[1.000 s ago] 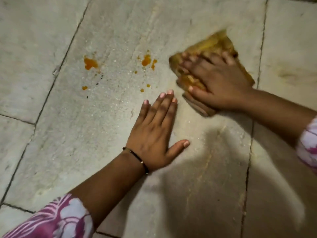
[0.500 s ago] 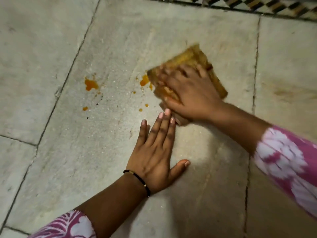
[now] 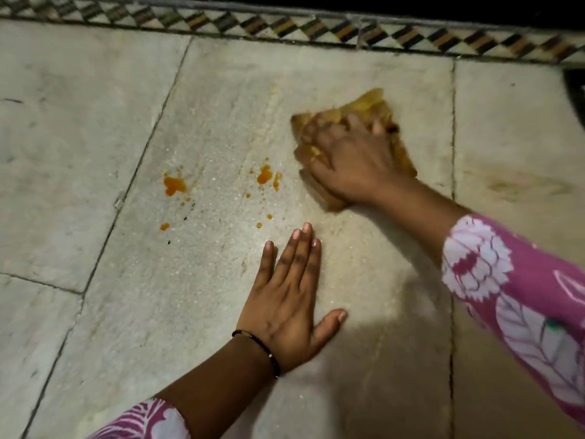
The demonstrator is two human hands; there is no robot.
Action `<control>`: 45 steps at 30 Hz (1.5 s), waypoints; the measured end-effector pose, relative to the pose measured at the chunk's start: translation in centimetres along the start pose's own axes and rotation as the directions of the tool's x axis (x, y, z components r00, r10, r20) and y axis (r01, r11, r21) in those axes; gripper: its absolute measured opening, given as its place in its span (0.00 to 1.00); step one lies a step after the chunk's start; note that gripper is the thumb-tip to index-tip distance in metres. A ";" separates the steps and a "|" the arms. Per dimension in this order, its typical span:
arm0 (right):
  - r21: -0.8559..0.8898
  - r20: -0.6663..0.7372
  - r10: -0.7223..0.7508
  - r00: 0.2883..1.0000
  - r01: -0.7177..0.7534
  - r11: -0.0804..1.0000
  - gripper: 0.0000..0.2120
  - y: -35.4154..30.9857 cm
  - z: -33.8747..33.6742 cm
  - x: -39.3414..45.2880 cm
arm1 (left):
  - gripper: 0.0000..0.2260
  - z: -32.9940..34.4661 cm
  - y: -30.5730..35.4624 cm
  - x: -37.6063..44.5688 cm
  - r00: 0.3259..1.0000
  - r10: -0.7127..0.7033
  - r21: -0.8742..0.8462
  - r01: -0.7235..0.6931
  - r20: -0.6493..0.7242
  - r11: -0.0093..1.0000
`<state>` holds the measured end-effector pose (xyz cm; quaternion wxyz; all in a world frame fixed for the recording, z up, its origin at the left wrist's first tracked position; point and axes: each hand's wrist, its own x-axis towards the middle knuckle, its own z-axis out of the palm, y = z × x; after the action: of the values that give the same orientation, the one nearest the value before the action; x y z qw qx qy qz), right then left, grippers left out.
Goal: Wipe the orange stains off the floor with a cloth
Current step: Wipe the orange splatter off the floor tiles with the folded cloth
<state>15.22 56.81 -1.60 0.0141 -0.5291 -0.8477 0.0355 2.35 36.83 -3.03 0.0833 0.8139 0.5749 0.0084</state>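
Orange stains mark the pale stone floor: a larger blot [image 3: 173, 185] at the left, another [image 3: 265, 175] nearer the middle, and small drops [image 3: 164, 226] around them. A folded, orange-soiled cloth [image 3: 373, 104] lies to the right of the stains, a short gap away. My right hand [image 3: 348, 163] presses down on the cloth with its fingers spread over it; the hand is blurred. My left hand [image 3: 291, 296] rests flat on the floor below the stains, fingers straight, a black bracelet on the wrist.
A patterned tile border [image 3: 285, 26] runs along the top edge of the floor, with darkness beyond it. Dark grout lines [image 3: 453, 217] cross the slabs. A faint brown mark [image 3: 519, 185] shows on the slab to the right.
My right hand swept the cloth left up to the middle stain, then back to the right, a short gap off it. The view tilted up. My left hand stayed planted.
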 end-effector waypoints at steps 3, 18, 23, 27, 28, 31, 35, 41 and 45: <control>-0.026 -0.055 -0.203 0.978 0.202 0.979 0.34 1.3 0.0 -5.3 | 0.38 0.2 0.2 0.0 1.000 -0.001 0.002 0.001 -0.023 1.000; -0.065 -0.002 -0.263 0.965 0.262 0.963 0.35 -2.0 -0.7 -1.9 | 0.38 0.3 0.1 -0.1 1.000 0.005 -0.025 -0.005 -0.018 1.000; -0.121 -0.019 -0.184 0.983 0.180 0.976 0.30 6.1 -1.7 -4.5 | 0.39 0.8 -0.3 0.1 0.999 0.002 -0.056 -0.004 -0.037 0.998; -0.102 -0.082 0.086 0.993 -0.094 0.990 0.28 5.6 -1.6 1.9 | 0.39 0.6 -0.3 0.0 1.000 -0.003 -0.073 0.002 -0.017 0.997; -0.090 -0.069 0.098 0.993 -0.104 0.990 0.27 4.2 -1.3 3.3 | 0.39 0.5 -0.3 0.1 1.000 -0.005 -0.065 0.004 -0.010 0.998; -0.092 -0.013 -0.003 1.000 0.002 0.996 0.23 0.1 -1.0 4.6 | 0.38 0.4 -0.3 0.0 1.000 -0.006 -0.045 0.006 0.011 0.999; -0.102 -0.028 -0.223 0.974 0.219 0.970 0.29 0.6 -0.8 -0.3 | 0.38 0.2 -0.2 -0.1 1.000 0.005 -0.043 -0.004 0.009 0.999; -0.083 0.017 -0.077 0.997 0.078 0.993 0.31 7.5 -1.2 -9.1 | 0.38 0.0 -0.1 0.0 1.000 -0.006 -0.050 0.007 0.002 0.999; -0.063 0.087 0.178 0.980 -0.173 0.983 0.30 4.7 -1.5 -8.7 | 0.38 -0.6 0.3 -0.3 0.997 -0.028 -0.047 0.032 0.065 0.998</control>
<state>23.39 51.10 -0.33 -0.0427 -0.5997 -0.7982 0.0377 2.43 36.58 -2.37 0.1214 0.8028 0.5837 -0.0050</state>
